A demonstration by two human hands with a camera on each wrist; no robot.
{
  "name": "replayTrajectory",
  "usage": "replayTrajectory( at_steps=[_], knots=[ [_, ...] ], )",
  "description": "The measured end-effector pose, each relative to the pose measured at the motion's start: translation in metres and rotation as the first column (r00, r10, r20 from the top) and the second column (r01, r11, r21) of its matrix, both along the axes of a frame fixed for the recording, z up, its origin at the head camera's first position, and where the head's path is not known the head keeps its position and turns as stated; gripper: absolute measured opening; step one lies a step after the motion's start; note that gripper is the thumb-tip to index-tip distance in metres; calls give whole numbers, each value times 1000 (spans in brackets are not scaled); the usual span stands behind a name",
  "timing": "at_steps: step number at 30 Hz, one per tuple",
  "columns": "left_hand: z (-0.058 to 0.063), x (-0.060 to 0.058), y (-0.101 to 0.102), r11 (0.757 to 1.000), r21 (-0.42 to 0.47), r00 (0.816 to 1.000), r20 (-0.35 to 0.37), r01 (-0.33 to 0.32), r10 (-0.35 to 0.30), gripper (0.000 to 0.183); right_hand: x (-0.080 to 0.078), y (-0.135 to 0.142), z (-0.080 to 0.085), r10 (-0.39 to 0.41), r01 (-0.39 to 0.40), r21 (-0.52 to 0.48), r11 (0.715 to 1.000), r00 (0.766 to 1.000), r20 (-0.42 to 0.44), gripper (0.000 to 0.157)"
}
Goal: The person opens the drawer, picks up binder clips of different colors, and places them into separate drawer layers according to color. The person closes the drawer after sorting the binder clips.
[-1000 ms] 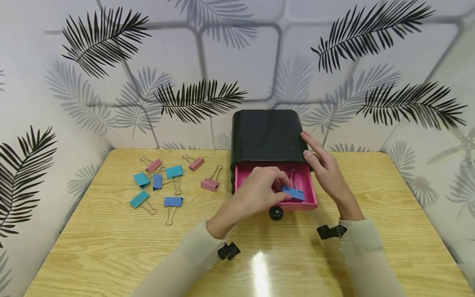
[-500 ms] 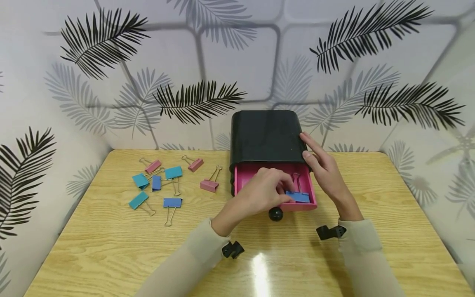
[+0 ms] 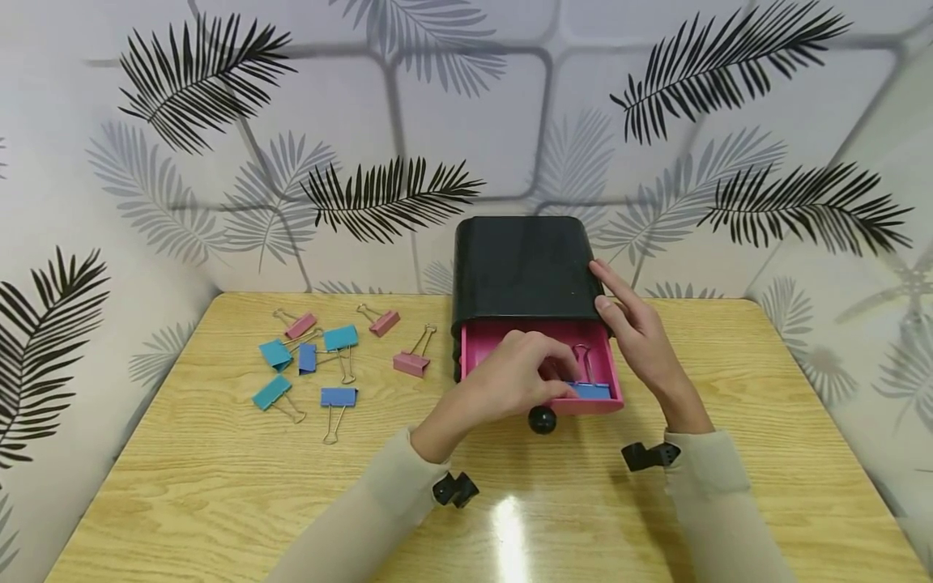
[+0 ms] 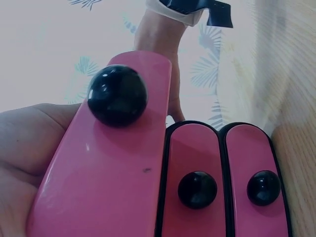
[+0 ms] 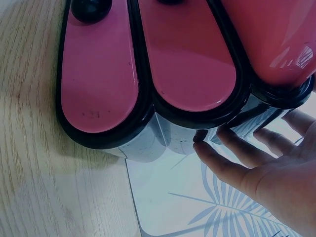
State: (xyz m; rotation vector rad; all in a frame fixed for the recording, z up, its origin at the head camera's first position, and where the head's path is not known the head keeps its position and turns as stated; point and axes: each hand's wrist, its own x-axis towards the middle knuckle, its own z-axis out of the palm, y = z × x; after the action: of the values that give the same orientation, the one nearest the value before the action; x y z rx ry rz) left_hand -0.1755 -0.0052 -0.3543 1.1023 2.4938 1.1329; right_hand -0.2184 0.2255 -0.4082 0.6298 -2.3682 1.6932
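A black drawer unit (image 3: 525, 267) stands at the back of the table, its pink top drawer (image 3: 615, 387) pulled out. Inside that drawer, near its front right, lies a blue binder clip (image 3: 592, 391) with wire handles pointing back. My left hand (image 3: 513, 372) reaches over the drawer's left side; its curled thumb and fingers pinch the clip's left end, partly hidden. In the left wrist view the drawer front (image 4: 108, 173) hides the fingertips. My right hand (image 3: 645, 340) rests with extended fingers against the unit's right side, also seen as a hand (image 5: 276, 173) in the right wrist view.
Several loose binder clips lie left of the unit, among them a pink clip (image 3: 411, 363), a teal clip (image 3: 273, 392) and a blue clip (image 3: 339, 397). A black knob (image 3: 543, 419) sticks out from the drawer front. A leaf-patterned backdrop (image 3: 408, 121) stands behind the table.
The blue binder clip has shifted slightly right and down and now lies more level in the drawer. My left hand has moved slightly with it. The right hand stays put.
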Motion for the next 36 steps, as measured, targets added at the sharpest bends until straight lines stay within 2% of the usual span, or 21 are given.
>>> replayTrajectory(
  at_steps=[7,13,18,23,31,36],
  knots=[
    [0,0,-6,999,38,1000,29,4,-6,8,-1,0,0,-8,8,-2,1000,1000,6,49],
    [-3,2,-17,995,101,997,68,-28,22,12,0,-1,0,-10,10,16,1000,1000,2,49],
    [-5,8,-29,978,200,998,33,-54,48,14,2,-1,0,-18,18,33,999,1000,-1,49],
    [-8,17,-42,939,335,997,22,-81,78,17,2,0,-1,-17,17,31,999,1000,-5,50],
    [-14,34,-62,855,512,991,-55,-76,121,20,2,1,-3,-17,17,12,1000,1000,-12,49],
    [-18,46,-74,796,599,987,-58,-85,150,23,0,-2,-2,-8,8,0,1000,1000,-11,49]
  ],
)
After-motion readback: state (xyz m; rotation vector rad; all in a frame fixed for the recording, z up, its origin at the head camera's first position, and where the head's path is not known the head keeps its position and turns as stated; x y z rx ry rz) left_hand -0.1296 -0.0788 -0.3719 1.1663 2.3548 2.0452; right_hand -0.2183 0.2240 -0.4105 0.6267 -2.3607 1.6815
